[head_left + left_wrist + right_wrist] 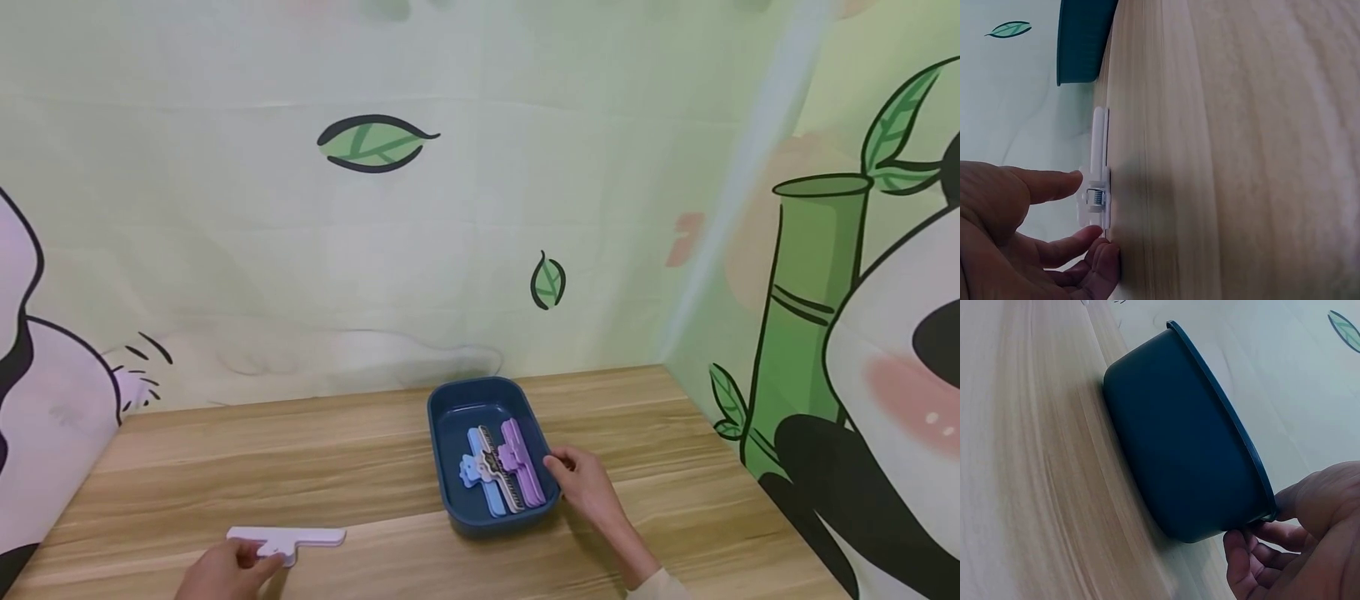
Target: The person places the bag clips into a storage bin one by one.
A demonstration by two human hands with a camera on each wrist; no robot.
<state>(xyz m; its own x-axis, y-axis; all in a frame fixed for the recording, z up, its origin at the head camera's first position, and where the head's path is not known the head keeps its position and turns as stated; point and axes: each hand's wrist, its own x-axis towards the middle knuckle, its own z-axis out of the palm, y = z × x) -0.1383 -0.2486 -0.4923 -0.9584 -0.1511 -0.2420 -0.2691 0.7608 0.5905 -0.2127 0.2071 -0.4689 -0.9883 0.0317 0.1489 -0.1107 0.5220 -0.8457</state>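
At the front left of the wooden table lies a white bag clip (315, 537) with a long bar and a shaped handle. My left hand (225, 571) pinches it around the handle, thumb and fingers on either side; a metal spring shows between them in the left wrist view. A dark blue plastic basin (442, 454) stands farther back, right of centre. My right hand (588, 483) grips its right rim, thumb on top and fingers beneath. Inside the basin lie a blue clip (475, 471), a black-and-white patterned clip (504, 479) and a purple clip (525, 467), side by side.
A pale green printed cloth (480, 208) with leaf drawings hangs behind the wooden table (337, 467). On the right side it shows bamboo (810, 333) and a panda. The basin stands near the table's back edge.
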